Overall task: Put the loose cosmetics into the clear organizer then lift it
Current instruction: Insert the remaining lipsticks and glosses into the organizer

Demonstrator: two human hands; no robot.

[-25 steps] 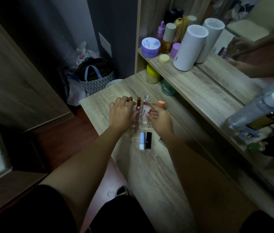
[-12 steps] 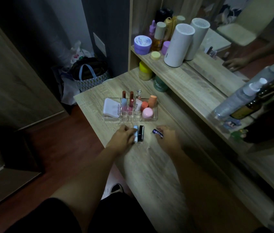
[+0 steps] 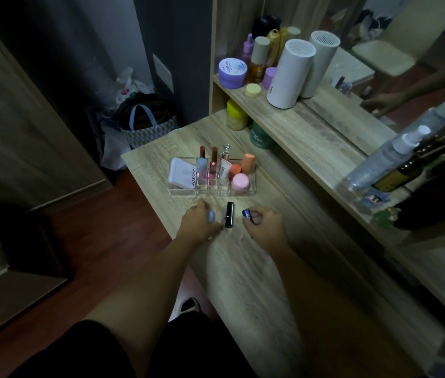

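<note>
The clear organizer (image 3: 183,191) stands on the wooden table (image 3: 243,268), holding a white compact (image 3: 182,173), several lipsticks (image 3: 213,165) and small pink and orange jars (image 3: 240,181). Just in front of it, my left hand (image 3: 198,223) is closed around a light blue tube (image 3: 210,216). My right hand (image 3: 266,227) pinches a small dark blue tube (image 3: 248,214). A black lipstick (image 3: 229,218) lies loose on the table between my two hands.
A shelf (image 3: 311,137) to the right carries a white cylinder (image 3: 288,75), a purple jar (image 3: 232,72), bottles and a spray bottle (image 3: 385,159). Yellow (image 3: 236,114) and green (image 3: 261,136) jars sit under it. A mirror runs behind. A bag (image 3: 147,124) stands on the floor at left.
My hands left the organizer and came back to the loose items. The left hand closed on the light blue tube and the right hand picked up the dark blue tube.
</note>
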